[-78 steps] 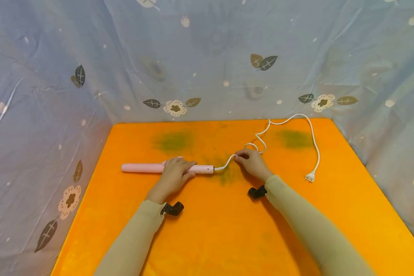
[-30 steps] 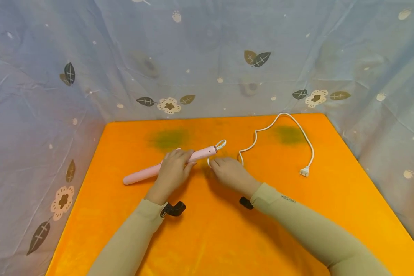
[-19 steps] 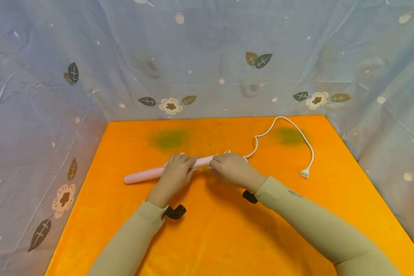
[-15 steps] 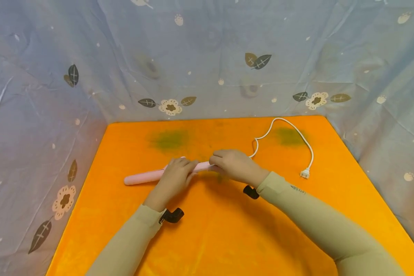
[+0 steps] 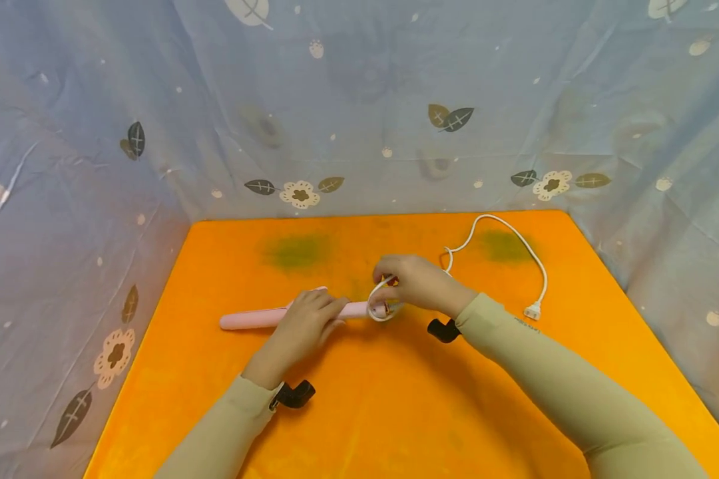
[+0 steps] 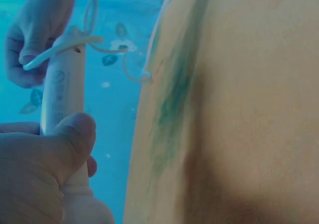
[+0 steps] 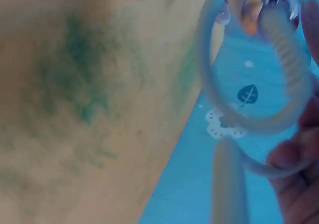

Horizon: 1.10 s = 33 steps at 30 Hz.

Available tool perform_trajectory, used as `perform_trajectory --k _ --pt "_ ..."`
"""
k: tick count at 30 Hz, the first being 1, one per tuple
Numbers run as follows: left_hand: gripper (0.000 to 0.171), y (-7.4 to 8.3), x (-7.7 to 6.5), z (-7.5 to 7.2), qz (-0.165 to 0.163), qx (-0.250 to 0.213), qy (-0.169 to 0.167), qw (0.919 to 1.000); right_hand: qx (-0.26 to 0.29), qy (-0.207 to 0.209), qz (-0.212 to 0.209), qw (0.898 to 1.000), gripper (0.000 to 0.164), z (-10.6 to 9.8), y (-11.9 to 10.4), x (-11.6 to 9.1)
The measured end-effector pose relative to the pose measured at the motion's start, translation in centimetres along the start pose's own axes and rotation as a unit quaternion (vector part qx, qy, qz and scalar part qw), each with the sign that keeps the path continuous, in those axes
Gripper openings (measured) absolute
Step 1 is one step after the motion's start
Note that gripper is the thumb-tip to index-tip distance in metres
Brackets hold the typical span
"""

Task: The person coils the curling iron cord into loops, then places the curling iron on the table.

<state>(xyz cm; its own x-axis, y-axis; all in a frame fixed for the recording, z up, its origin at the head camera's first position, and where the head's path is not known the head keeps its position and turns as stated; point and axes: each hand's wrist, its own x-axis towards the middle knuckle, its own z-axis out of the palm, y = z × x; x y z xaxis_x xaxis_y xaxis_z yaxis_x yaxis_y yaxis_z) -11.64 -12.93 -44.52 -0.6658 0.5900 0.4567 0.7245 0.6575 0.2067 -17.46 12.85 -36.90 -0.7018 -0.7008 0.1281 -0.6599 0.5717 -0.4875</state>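
Note:
In the head view a pink curling iron (image 5: 248, 320) lies across the table, its handle end pointing right. My left hand (image 5: 302, 327) grips it around the handle; in the left wrist view the thumb (image 6: 77, 132) lies across the handle (image 6: 65, 94). My right hand (image 5: 422, 285), just beyond the handle end, pinches the white cord (image 6: 60, 50) between thumb and fingers. A loop of that cord (image 5: 379, 319) passes around the handle end. In the right wrist view the loop (image 7: 205, 64) appears large and close, with the ribbed cord sleeve (image 7: 284, 45) inside it.
The rest of the cord snakes over the back right of the table to a white two-pin plug (image 5: 532, 311). An orange cloth (image 5: 359, 412) with dark green patches covers the table. A patterned grey-blue curtain (image 5: 359, 80) encloses the back and sides.
My right hand has come left along the cord to the handle end, and the cord now loops around it. The iron tilted, then levelled somewhat. My left hand has kept its grip.

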Motion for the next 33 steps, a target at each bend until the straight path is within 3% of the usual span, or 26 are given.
perform_trajectory --k 2,5,9,13,15,17,22,25,29,33 --pt "0.039 0.0 -0.2 -0.1 0.004 -0.002 0.010 0.9999 0.061 -0.012 0.049 0.997 0.034 0.0 0.4 0.1" --pt "0.040 0.1 -0.5 -0.3 0.007 -0.006 0.019 0.9998 0.126 -0.027 0.083 0.988 0.035 0.2 1.1 0.0" --pt "0.041 0.3 -0.8 -0.4 0.021 -0.018 0.030 0.9992 0.194 -0.075 0.094 0.974 0.032 0.8 1.6 -0.1" --pt "0.040 0.4 -0.8 -0.5 0.045 -0.035 0.057 0.9968 0.278 -0.130 0.114 0.945 0.029 1.8 2.4 -0.3" --pt "0.039 0.3 -0.7 -0.6 0.043 -0.042 0.076 0.9953 0.300 -0.131 0.111 0.938 0.026 2.4 2.7 -0.4" --pt "0.038 0.2 -0.6 -0.8 0.033 -0.049 0.101 0.9931 0.282 -0.105 0.098 0.949 0.024 3.0 2.9 -0.6" --pt "0.039 -0.1 0.0 -1.3 0.001 -0.053 0.149 0.9873 0.160 -0.024 0.082 0.983 0.022 4.7 2.5 -0.7" --pt "0.042 -0.1 0.4 -1.4 -0.008 -0.047 0.157 0.9864 0.105 -0.006 0.086 0.991 0.018 5.5 1.8 -0.8" --pt "0.042 0.1 0.6 -1.3 -0.014 -0.041 0.164 0.9855 0.017 0.006 0.059 0.998 0.019 6.3 0.7 -0.9" --pt "0.042 0.1 0.9 -1.1 -0.025 -0.038 0.170 0.9844 -0.115 0.029 0.009 0.993 0.028 7.0 -0.6 -1.3"
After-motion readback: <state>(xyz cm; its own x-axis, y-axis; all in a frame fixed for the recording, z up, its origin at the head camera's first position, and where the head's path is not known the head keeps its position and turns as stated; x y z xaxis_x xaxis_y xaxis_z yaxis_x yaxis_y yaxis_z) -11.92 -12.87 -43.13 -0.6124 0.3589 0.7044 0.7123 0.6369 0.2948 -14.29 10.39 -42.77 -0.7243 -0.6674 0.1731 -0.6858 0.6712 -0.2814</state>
